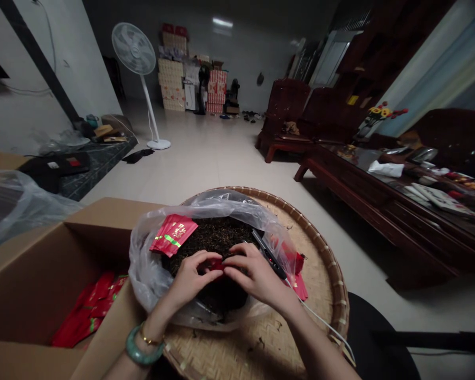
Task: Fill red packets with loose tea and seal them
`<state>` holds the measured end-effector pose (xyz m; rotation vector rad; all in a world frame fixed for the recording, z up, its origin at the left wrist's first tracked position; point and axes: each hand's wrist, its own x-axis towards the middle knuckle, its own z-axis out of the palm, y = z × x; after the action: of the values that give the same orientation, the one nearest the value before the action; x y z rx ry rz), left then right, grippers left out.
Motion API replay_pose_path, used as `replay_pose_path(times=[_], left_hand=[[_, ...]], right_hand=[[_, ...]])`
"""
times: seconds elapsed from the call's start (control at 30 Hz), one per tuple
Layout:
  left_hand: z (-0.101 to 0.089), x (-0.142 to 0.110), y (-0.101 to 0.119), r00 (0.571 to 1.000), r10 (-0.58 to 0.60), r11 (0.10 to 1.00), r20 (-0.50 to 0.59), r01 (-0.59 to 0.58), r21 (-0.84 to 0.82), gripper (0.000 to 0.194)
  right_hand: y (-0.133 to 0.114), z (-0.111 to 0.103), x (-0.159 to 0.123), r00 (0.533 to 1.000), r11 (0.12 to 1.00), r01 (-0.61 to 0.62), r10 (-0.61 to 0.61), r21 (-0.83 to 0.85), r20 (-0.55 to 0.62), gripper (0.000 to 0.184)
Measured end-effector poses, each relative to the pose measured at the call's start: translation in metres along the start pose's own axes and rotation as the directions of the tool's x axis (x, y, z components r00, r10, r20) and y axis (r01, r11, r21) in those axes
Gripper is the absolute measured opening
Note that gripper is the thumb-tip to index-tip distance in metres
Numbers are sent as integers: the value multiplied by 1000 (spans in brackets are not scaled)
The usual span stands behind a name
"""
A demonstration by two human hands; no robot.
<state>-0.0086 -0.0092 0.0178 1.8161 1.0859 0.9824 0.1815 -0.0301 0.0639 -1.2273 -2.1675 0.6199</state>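
My left hand (195,275) and my right hand (254,272) meet above an open clear plastic bag (144,279) of dark dried leaves, which look like loose tea (216,232). Fingers of both hands pinch a small red packet (218,265), mostly hidden behind them. A fanned stack of red packets (174,234) with gold print and a green stripe lies on the leaves at the left. Just beyond my right hand rests a black handheld device (269,256) with a white cable. More red packets (298,285) lie by the bag's right side.
The bag stands on a round woven bamboo tray (316,248). At the left is an open cardboard box (27,295) holding several red packets (98,298). A white standing fan (134,48), a dark wooden table (348,195) and stacked boxes (172,79) are farther off.
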Motion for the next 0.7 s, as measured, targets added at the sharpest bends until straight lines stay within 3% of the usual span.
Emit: replay_pose_path(times=[0.13, 0.27, 0.37, 0.53, 0.7], left_hand=[[0, -2, -1, 1000, 16, 1000, 4, -16, -20, 18], [-1, -2, -6, 998, 27, 999, -60, -28, -27, 15], [0, -2, -6, 998, 43, 999, -55, -43, -12, 14], [6, -1, -2, 991, 113, 991, -66, -107, 80, 11], [9, -1, -3, 984, 157, 981, -80, -147, 126, 11]], right_hand=[[-1, 3, -3, 993, 997, 18, -10, -69, 114, 19], [2, -9, -7, 1000, 996, 0, 2, -85, 22, 22], [2, -18, -7, 999, 971, 23, -28, -239, -18, 20], [0, -9, 4, 993, 898, 74, -28, -433, 112, 11], [7, 0, 10, 977, 914, 58, 31, -402, 210, 19]])
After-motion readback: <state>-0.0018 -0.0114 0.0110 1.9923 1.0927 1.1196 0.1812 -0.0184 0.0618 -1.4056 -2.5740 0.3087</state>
